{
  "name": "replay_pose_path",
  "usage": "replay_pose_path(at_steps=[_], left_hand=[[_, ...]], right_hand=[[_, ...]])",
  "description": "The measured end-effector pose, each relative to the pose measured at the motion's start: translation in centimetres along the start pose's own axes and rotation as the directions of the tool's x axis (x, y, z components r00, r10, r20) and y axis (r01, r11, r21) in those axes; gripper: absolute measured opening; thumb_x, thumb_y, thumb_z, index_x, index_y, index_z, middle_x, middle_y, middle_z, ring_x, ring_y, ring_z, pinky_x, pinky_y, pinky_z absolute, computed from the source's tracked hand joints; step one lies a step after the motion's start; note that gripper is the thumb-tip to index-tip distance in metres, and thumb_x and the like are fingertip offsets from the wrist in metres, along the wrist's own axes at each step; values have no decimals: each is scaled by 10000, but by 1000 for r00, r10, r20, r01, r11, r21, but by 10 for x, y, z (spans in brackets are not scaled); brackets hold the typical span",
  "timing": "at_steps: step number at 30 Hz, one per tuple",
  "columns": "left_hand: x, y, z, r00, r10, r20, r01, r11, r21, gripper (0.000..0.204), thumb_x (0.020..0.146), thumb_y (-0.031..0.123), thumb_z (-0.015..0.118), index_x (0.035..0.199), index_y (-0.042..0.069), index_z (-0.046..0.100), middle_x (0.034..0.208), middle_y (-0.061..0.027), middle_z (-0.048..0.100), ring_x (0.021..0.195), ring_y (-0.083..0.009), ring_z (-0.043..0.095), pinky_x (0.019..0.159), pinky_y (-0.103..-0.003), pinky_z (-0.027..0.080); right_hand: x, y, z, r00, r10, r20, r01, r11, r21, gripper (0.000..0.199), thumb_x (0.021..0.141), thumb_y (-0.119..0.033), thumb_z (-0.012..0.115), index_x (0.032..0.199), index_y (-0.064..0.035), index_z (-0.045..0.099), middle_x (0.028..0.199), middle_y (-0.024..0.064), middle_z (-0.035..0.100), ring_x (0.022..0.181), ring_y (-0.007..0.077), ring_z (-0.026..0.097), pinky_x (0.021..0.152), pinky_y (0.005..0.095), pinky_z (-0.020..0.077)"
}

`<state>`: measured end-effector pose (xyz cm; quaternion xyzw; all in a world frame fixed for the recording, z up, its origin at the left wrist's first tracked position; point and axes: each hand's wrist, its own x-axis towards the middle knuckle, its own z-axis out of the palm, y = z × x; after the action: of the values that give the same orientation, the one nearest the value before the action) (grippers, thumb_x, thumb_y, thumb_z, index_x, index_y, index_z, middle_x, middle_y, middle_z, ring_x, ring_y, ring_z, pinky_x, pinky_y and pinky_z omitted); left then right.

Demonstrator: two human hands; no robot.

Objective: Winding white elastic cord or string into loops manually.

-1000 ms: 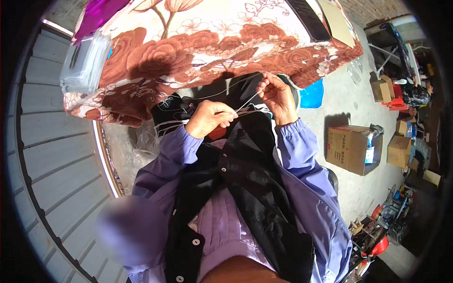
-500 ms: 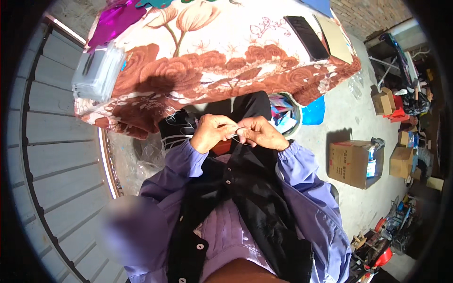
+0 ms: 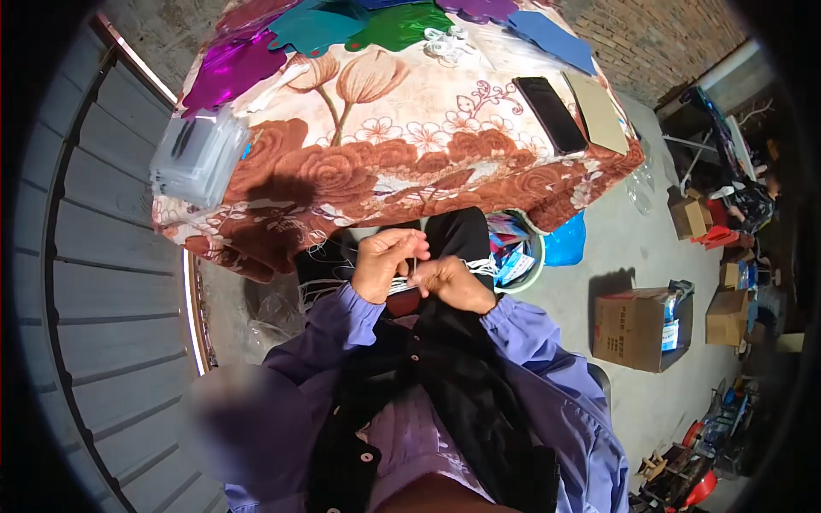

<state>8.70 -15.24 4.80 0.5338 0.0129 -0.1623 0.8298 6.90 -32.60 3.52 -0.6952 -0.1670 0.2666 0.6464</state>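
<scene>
My left hand [image 3: 386,261] and my right hand [image 3: 453,284] are close together in front of my chest, just below the table's edge. Both pinch thin white string [image 3: 412,272] between the fingertips; loose strands [image 3: 321,286] trail to the left over my dark lap. My sleeves are purple and I wear a black vest. The table [image 3: 402,145] ahead carries a floral cloth in brown and cream.
On the table lie shiny coloured foil shapes [image 3: 342,26], a bunch of white string [image 3: 445,41], a black phone [image 3: 549,113], a tan card [image 3: 599,111] and a clear plastic box [image 3: 198,154]. A bin [image 3: 517,256], cardboard boxes [image 3: 641,325] and clutter stand on the right. Grey panelling runs along the left.
My hands were apart with the string stretched between them; they have come together and dropped lower. The view has tilted so more of the table shows.
</scene>
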Motion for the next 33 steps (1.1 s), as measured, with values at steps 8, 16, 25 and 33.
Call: replay_pose_path(at_steps=[8, 16, 25, 33], left_hand=[[-4, 0, -17, 955, -137, 263, 0, 887, 461, 185, 925, 114, 523, 930, -27, 642, 821, -55, 665, 768, -109, 621, 638, -231, 474], [-4, 4, -10, 997, -48, 61, 43, 996, 83, 219, 940, 136, 535, 1047, -17, 648, 861, -52, 674, 765, -89, 611, 555, -214, 430], [-13, 5, -18, 961, -109, 254, 68, 984, 164, 203, 949, 140, 504, 1036, -10, 609, 886, -73, 654, 818, -116, 618, 598, -215, 436], [-10, 9, -22, 966, -124, 225, 4, 883, 469, 196, 948, 126, 495, 1021, -8, 617, 869, -20, 635, 750, -70, 561, 618, -217, 445]], right_hand=[[0, -15, -30, 969, -97, -226, 68, 989, -130, 172, 921, -116, 554, 825, -7, 645, 711, -5, 599, 659, 66, 499, 606, 240, 409], [-1, -14, 3, 998, -62, 11, 63, 955, -289, 189, 929, -124, 557, 828, 25, 613, 693, 65, 600, 678, 90, 529, 636, 279, 446], [15, -15, -20, 944, -173, -282, 136, 980, -147, 178, 921, -97, 559, 803, 21, 619, 709, 43, 593, 694, 83, 529, 630, 258, 438], [8, -23, -6, 967, -154, -201, 155, 988, -13, 207, 935, -124, 547, 781, -9, 624, 665, -1, 564, 613, 66, 488, 573, 240, 396]])
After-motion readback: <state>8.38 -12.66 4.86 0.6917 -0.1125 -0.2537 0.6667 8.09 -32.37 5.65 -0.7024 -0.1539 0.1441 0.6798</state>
